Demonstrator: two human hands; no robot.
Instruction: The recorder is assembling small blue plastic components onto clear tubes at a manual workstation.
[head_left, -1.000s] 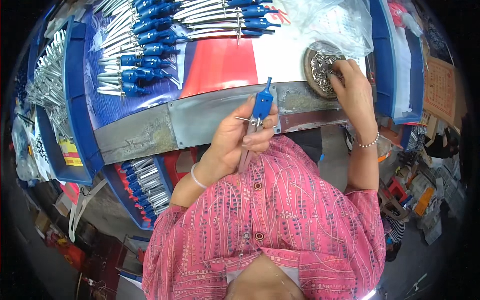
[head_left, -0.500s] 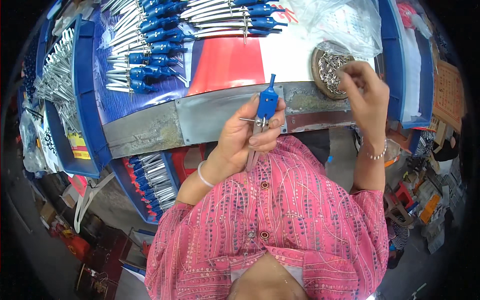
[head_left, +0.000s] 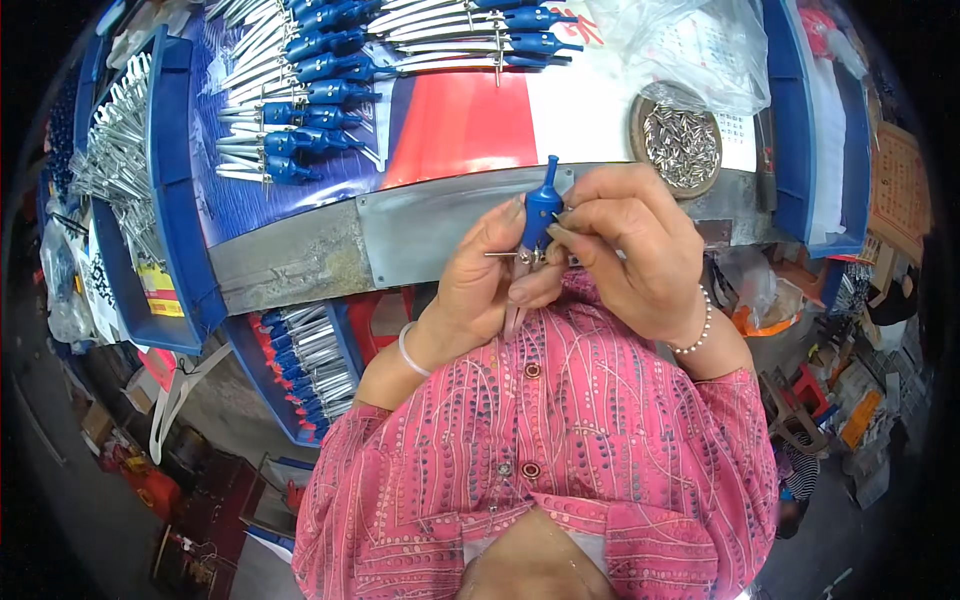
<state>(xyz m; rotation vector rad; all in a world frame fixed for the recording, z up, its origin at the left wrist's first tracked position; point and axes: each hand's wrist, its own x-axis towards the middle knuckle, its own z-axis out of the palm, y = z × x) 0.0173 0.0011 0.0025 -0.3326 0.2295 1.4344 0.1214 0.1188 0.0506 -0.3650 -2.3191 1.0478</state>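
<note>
Blue-headed tool (head_left: 541, 215) sits mid-scene at the bench's (head_left: 290, 265) near edge, narrow tip pointing far! Left hand (head_left: 483, 270) has its fingers clamped on it, a thin metal rod (head_left: 499, 254) poking out left. In comes the right hand (head_left: 645, 245), fingertips bunched at its right side; what they pinch, I cannot tell. Far right, a round dish (head_left: 638, 140) of small metal pins (head_left: 683, 147).

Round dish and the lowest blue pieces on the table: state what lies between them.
The printed covering, its red and white areas showing in the head view.
</note>
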